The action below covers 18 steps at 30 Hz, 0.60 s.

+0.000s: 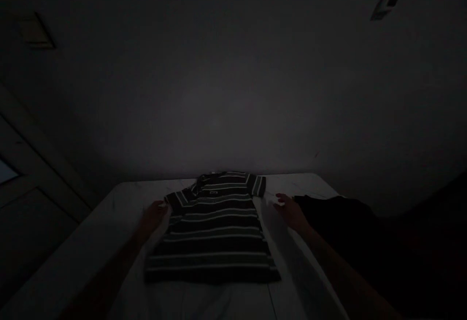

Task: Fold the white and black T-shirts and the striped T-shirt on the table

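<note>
A dark shirt with pale and grey stripes lies spread out on a white marbled table, its collar toward the wall and its hem toward me. At the tip of the left-side sleeve is my left hand, its fingers bent at the cloth edge; the dim light hides whether they pinch it. My right hand is held apart from the right-side sleeve, fingers spread and nothing in them.
Black cloth lies at the table's right side, beside and under my right forearm. Behind the table rises a plain wall with a switch plate high up. A door stands at the left. The room is very dark.
</note>
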Motion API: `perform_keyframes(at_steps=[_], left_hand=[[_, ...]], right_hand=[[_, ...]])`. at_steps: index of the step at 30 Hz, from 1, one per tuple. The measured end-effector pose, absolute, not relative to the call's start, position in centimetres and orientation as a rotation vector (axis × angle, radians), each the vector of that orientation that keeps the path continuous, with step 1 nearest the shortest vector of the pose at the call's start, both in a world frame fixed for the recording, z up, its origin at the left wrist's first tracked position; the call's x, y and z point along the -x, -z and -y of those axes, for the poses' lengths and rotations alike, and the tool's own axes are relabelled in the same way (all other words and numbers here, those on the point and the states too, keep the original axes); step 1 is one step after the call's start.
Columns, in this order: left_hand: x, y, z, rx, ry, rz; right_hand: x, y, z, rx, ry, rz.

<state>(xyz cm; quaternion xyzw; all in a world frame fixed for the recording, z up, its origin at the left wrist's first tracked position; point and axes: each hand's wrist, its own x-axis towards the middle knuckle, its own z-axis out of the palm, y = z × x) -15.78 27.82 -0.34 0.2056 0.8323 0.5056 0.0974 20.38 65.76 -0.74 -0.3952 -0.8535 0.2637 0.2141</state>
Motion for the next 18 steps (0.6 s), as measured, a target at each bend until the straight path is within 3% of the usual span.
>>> perform_keyframes(at_steps=[5, 9, 14, 18], left_hand=[[10.5, 4.8, -21.4, -1.286, -1.105, -2.714], [5.8, 6.5, -18.0, -1.815, -0.745, -2.597], [3.2, 5.2, -18.8, -1.830, -0.562, -2.542], [1.9, 2.8, -18.4, -1.647, -0.434, -2.502]], right_hand=[[-25.4, 6.2, -56.8, 0.595, -0.797, 2.670], [-27.1, 7.8, -53.9, 0.579, -0.569, 2.752], [-26.5, 5.7, -55.1, 0.621, -0.490, 2.805], [-27.6, 3.7, -54.3, 0.641, -0.648, 3.000]])
